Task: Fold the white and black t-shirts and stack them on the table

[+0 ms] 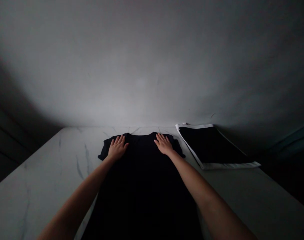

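Black short-sleeved fabric shirt (143, 181) | left hand (117, 148), right hand (163, 144): fingers spread, gripping nothing | advise light, even palm pressure

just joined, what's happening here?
A person has both hands on a dark short-sleeved garment spread on a marbled table. The left hand and right hand lie open near its shoulders, either side of the neckline. To the right lies a dark flat piece with white edges showing.

Matt cloth shirt (144, 176); smooth, marble-look tabletop (54, 173).
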The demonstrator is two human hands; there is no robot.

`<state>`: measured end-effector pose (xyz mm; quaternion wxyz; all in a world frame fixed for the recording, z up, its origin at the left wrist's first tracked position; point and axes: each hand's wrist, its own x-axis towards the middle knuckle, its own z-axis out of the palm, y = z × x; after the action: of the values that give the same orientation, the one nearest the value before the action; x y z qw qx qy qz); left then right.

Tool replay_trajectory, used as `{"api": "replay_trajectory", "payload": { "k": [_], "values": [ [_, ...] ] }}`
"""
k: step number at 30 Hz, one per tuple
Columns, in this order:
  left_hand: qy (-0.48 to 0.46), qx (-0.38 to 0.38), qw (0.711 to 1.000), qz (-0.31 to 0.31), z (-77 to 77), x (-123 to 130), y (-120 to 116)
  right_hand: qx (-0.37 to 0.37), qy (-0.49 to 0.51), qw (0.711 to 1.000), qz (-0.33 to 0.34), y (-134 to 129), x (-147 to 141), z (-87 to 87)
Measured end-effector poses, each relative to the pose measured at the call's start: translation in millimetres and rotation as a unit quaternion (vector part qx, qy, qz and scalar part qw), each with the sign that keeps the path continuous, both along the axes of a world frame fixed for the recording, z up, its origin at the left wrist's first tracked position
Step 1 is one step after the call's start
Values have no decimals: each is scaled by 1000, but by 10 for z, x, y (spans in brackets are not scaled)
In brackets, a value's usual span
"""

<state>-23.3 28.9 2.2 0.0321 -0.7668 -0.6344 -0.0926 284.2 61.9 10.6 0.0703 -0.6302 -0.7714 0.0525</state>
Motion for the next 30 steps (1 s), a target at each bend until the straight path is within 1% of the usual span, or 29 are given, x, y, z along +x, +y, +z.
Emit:
{"api": "replay_trajectory", "payload": {
  "k": [3, 5, 8, 9, 10, 11, 12, 14, 15, 16, 18, 20, 22, 23, 25, 27, 30],
  "values": [
    [-4, -7, 1000, 26, 59, -79, 43, -2, -10, 999, -31, 30, 99, 1],
    [-11, -12, 999, 52, 116, -99, 60, -8, -19, 999, -50, 18, 112, 44],
    [-12, -9, 995, 95, 216, -43, 48, 12, -29, 996, -83, -109, -35, 140],
    [-5, -3, 994, 105, 242, -1, 9, 25, -26, 996, -79, -201, -116, 169],
    [6, 6, 994, 106, 257, 49, -62, 34, -15, 998, -56, -325, -198, 194],
    [18, 15, 995, 92, 258, 103, -169, 32, 2, 999, -12, -480, -270, 214],
    [28, 22, 997, 63, 245, 155, -317, 20, 27, 998, 51, -663, -323, 233],
    [37, 19, 999, -33, 183, 231, -728, -17, 92, 979, 183, -1082, -347, 277],
    [36, 10, 996, -87, 140, 247, -975, -32, 127, 964, 233, -1298, -313, 305],
    [32, -1, 990, -138, 96, 244, -1234, -42, 159, 950, 267, -1506, -253, 338],
    [19, -21, 976, -218, 19, 193, -1732, -59, 210, 929, 299, -1866, -77, 411],
    [4, -27, 966, -258, -27, 114, -2126, -96, 235, 918, 305, -2135, 115, 476],
    [-10, -24, 964, -265, -27, 61, -2377, -127, 231, 917, 300, -2338, 258, 516],
    [-15, -24, 964, -265, -8, 59, -2455, -126, 219, 923, 290, -2429, 297, 523],
    [-25, -34, 962, -271, 62, 121, -2545, -85, 181, 945, 258, -2613, 306, 514],
    [-38, -52, 954, -293, 153, 260, -2591, -21, 139, 968, 207, -2809, 238, 479],
    [-68, -70, 941, -324, 250, 516, -2635, 47, 89, 987, 122, -3085, 88, 408]
  ]
}}
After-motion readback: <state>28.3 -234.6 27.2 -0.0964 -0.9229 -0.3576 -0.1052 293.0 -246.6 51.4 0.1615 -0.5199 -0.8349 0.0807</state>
